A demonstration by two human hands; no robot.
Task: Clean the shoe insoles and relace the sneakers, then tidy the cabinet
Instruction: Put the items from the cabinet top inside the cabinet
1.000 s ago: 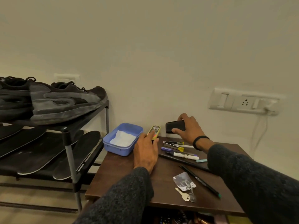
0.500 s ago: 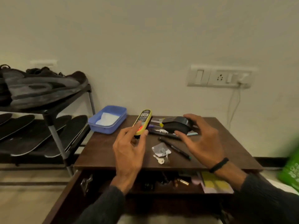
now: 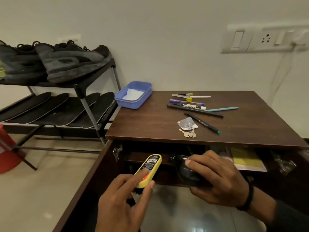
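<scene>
My left hand (image 3: 124, 198) pinches a yellow shoe brush (image 3: 149, 169) in front of the open cabinet (image 3: 184, 158), below its brown top (image 3: 167, 126). Beside it, my right hand (image 3: 215, 178) grips a black rounded object (image 3: 184, 173) at the same height. Black sneakers (image 3: 70, 62) sit on the top tier of the shoe rack (image 3: 83, 99) on the left. Several black insoles (image 3: 55, 108) lie on the tier beneath.
On the cabinet top lie a blue tray (image 3: 133, 96) with white powder, several pens and markers (image 3: 192, 106), and keys with a plastic tag (image 3: 188, 129). Yellow papers (image 3: 245, 159) lie inside the cabinet. A red object (image 3: 6, 151) stands at the left. A wall socket (image 3: 265, 39) with cable is at upper right.
Both hands have lifted the yellow brush and the black object off the cabinet top and brought them down in front of the open cabinet. The view has dropped lower.
</scene>
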